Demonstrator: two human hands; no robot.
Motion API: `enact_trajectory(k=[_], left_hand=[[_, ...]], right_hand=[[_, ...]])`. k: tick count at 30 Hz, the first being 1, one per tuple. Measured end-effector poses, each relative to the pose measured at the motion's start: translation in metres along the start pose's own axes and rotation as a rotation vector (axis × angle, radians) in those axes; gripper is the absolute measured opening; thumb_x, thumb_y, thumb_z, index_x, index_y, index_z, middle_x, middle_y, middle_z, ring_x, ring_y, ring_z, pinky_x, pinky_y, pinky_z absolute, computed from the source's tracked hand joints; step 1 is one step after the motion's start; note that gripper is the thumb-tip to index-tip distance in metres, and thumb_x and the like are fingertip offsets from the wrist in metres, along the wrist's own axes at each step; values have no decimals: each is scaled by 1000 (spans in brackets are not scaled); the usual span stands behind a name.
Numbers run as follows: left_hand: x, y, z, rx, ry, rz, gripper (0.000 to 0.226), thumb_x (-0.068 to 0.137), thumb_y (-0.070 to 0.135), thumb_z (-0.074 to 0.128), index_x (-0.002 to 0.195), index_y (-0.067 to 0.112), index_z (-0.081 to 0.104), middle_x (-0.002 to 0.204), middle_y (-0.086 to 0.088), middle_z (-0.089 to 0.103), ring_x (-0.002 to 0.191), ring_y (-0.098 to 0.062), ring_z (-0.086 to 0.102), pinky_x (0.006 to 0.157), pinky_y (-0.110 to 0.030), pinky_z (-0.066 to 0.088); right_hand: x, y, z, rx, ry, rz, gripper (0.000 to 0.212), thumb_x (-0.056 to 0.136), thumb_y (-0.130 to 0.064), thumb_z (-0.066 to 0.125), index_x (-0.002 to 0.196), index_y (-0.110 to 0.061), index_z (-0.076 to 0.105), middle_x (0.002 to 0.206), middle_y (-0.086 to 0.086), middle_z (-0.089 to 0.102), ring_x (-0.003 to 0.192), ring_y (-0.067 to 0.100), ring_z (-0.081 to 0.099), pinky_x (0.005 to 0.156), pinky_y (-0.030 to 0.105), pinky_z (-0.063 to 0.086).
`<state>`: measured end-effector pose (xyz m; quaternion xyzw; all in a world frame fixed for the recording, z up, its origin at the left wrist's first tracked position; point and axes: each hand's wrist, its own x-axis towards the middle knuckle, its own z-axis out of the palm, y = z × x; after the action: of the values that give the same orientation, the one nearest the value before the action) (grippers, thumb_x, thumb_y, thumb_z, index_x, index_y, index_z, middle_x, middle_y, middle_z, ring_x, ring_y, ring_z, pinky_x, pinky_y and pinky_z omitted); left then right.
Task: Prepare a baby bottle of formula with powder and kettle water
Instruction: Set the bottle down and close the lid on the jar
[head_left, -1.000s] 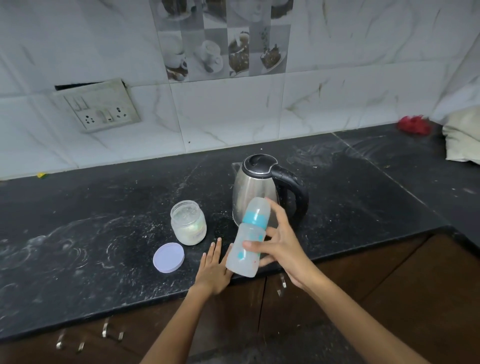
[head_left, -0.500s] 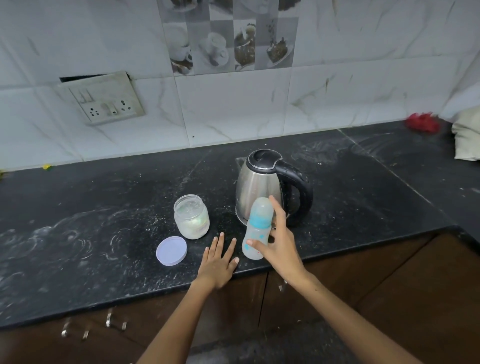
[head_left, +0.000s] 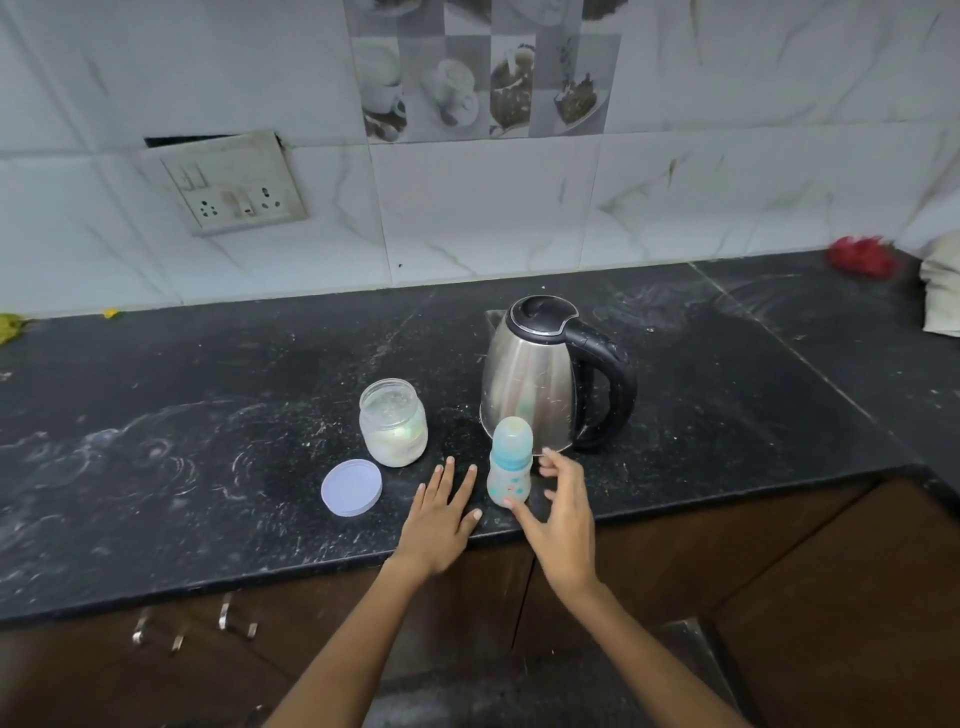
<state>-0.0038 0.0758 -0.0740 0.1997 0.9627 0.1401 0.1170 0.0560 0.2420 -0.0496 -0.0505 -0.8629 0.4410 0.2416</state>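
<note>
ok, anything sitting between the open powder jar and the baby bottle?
No. In the head view only bare black counter separates the powder jar from the baby bottle. The left hand lies flat just in front of that gap.

Capped bottle (head_left: 510, 464) upright before steel kettle (head_left: 540, 375); open powder jar (head_left: 393, 422), lid (head_left: 351, 487) flat beside.

A capped baby bottle (head_left: 510, 464) is standing upright near the tabletop's (head_left: 208, 509) front edge, just before the steel kettle (head_left: 540, 374). The right hand (head_left: 563, 512) is curving open beside it, fingers spread. The left hand (head_left: 441, 519) is lying flat, between bottle and lilac lid (head_left: 351, 487); an open powder jar (head_left: 393, 422) is standing behind.
</note>
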Motion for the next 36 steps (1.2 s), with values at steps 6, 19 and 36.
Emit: enact_trajectory(k=[6,19,36], left_hand=[[-43,-12,-12,-181,318,44,59,94,42,26,141,11,43,150,-9,41,141,-25,35,116,-39,27],[-32,-99,-68,-8,259,-287,96,70,63,70,146,15,35,154,-8,34,140,-25,34,112,-39,27],[-49,-73,-128,-712,514,133,60,65,45,83,111,21,53,115,14,62,112,-8,59,91,-18,47]], right_hand=[[-38,-24,19,-18,-50,-235,32,84,-7,70,113,-13,58,111,-3,55,102,11,59,78,34,56],[20,-65,101,60,-140,-191,30,83,-12,68,110,-14,57,114,-5,52,101,11,58,75,33,56],[58,-137,80,557,-654,454,37,98,-48,36,127,-30,51,116,-15,59,99,-10,59,78,17,54]])
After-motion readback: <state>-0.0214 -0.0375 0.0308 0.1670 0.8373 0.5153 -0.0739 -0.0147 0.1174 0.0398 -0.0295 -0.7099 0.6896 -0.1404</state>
